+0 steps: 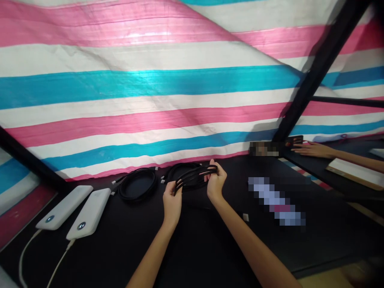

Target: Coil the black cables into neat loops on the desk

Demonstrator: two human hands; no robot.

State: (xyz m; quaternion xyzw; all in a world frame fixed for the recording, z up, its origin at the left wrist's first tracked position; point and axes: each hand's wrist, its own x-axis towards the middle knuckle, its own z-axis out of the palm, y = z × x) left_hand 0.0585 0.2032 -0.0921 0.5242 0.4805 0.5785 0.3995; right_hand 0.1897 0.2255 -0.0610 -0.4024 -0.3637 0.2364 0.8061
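While your left hand (172,204) and right hand (216,181) grasp a looped black cable (195,176) at twelve o'clock, fingers curled around its strands, a second coiled black cable (138,185) lies on the black table (210,244) at eleven. Two white power banks (89,213) lie at ten. Another person's hand (312,150) rests at two.

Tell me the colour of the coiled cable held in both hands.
The coiled cable is black; it shows best in the head view.
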